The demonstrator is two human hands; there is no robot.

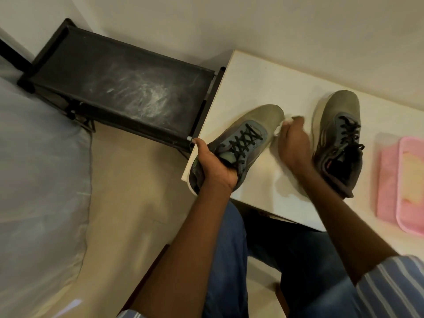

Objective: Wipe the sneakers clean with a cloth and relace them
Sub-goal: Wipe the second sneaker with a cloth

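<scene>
Two grey-green sneakers with black laces are on a white table (252,88). My left hand (213,164) grips the heel of the left sneaker (247,134), which juts over the table's left edge, its toe pointing away from me. My right hand (293,143) is closed on a small white cloth (283,126) pressed against that sneaker's toe side; most of the cloth is hidden by my fingers. The right sneaker (339,138) lies laced on the table just right of my right hand, nobody touching it.
A pink tray (410,187) on a pink cloth (387,180) sits at the table's right edge. A dusty black rack (124,88) stands left of the table against the wall. A bed with light sheets (39,168) fills the left side. My knees in jeans are below the table.
</scene>
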